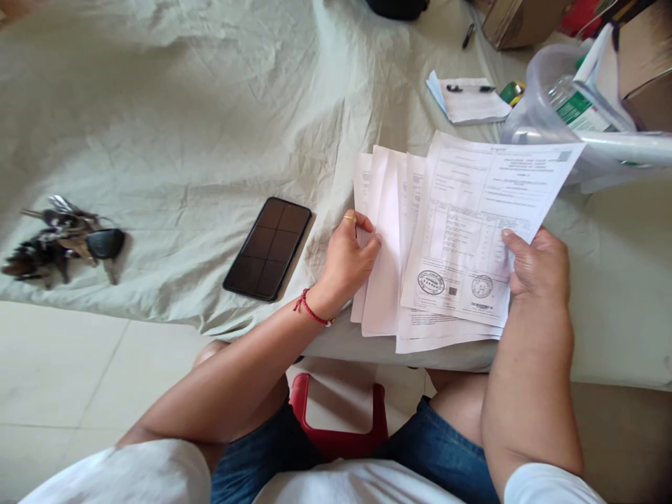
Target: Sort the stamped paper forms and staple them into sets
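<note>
Several printed sheets of paper are fanned out over the near edge of the cloth-covered surface. The top sheet carries a table of text, two round stamps and small square codes. My right hand grips the right side of the top sheets, thumb on the face and fingers hidden behind. At the left edge of the fan, my left hand is closed on a mostly blank sheet, with the thumb and index finger at its margin. Left of that hand lies a black phone with a dark screen.
A bunch of keys lies far left. At the back right are a notepad with a pen, a tape measure, a clear plastic tub of items and cardboard boxes. A red stool shows below.
</note>
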The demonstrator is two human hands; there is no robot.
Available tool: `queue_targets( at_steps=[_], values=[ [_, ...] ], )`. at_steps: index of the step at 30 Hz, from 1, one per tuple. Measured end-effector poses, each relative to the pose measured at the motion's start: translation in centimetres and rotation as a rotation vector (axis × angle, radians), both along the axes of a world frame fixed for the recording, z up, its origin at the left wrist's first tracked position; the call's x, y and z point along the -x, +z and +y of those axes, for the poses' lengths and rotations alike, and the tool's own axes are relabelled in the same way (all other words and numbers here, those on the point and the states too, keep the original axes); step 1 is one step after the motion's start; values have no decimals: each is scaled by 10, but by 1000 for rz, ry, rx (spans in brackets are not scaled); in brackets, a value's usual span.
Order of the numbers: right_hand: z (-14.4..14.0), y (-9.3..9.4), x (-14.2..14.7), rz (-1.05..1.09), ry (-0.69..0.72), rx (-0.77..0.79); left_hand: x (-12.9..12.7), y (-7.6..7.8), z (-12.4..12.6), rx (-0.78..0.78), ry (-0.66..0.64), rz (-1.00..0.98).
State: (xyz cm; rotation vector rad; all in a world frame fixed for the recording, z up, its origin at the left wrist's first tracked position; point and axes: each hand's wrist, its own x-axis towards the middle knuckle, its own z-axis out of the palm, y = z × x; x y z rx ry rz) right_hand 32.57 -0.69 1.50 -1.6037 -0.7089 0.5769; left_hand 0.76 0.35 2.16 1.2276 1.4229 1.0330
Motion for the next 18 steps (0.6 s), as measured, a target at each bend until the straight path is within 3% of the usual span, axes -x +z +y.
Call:
queue_targets(
  at_steps=[6,18],
  values=[
    [4,0,5,40,-23,-47,-1,-5,-1,58,-98,-82],
    [3,-1,10,46,-5,-36,-1,-4,0,19,-114,-67]
  ],
)
